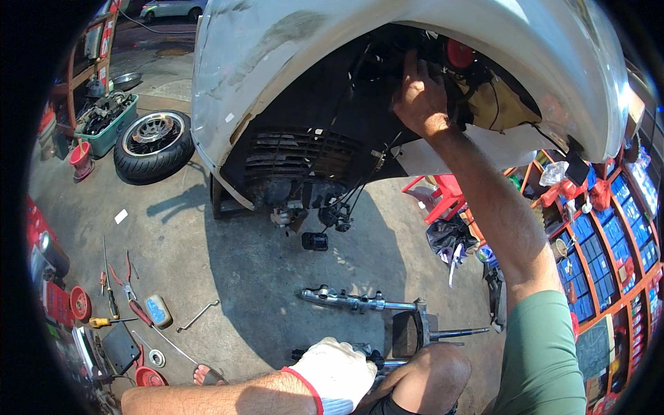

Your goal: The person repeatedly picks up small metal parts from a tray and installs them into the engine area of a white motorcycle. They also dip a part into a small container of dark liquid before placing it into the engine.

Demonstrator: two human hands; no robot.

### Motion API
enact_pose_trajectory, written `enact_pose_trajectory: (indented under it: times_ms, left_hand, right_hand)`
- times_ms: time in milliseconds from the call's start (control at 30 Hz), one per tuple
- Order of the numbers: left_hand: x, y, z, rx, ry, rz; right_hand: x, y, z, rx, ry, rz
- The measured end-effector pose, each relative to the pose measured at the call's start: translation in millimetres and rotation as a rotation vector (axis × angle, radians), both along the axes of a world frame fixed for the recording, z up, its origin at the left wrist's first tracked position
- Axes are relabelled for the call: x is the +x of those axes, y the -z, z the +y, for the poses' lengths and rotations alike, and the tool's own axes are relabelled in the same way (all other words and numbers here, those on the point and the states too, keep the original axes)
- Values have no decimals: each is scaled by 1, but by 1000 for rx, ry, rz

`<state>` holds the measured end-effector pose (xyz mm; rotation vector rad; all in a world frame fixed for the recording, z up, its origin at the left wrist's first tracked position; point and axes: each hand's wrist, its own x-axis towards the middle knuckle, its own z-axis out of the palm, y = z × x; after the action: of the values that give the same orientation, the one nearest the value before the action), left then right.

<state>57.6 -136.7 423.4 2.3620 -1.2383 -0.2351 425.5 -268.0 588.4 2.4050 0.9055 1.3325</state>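
Observation:
My right hand [420, 104], bare, reaches up into the dark wheel well of a white scooter's front body [277, 48]. Its index finger is stretched upward, and the tip is lost in shadow near a round red part [459, 53]. My left hand [335, 373], in a white knitted glove with a red cuff edge, is closed at the bottom, above a motorcycle front fork [346, 299]. The fork lies on its side, with its two legs and stem apart from the scooter. Part of its nearer leg is hidden behind the glove, as is whatever the fingers hold.
Pliers [126, 283], a yellow-handled screwdriver [101, 322] and a bent rod [198, 315] lie on the concrete at left. Farther back are a wheel [153, 146] and a green parts bin [111, 135]. At right stand a red stool [446, 194] and shelves with blue boxes [582, 238].

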Motion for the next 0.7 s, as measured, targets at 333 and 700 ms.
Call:
enact_pose_trajectory:
  times_ms: [333, 700]
  left_hand:
    - [0, -4, 2, 18, 8, 14]
    - [-3, 0, 3, -15, -5, -10]
  right_hand:
    - [-3, 14, 12, 17, 53, 69]
    - [-14, 11, -11, -53, 8, -42]
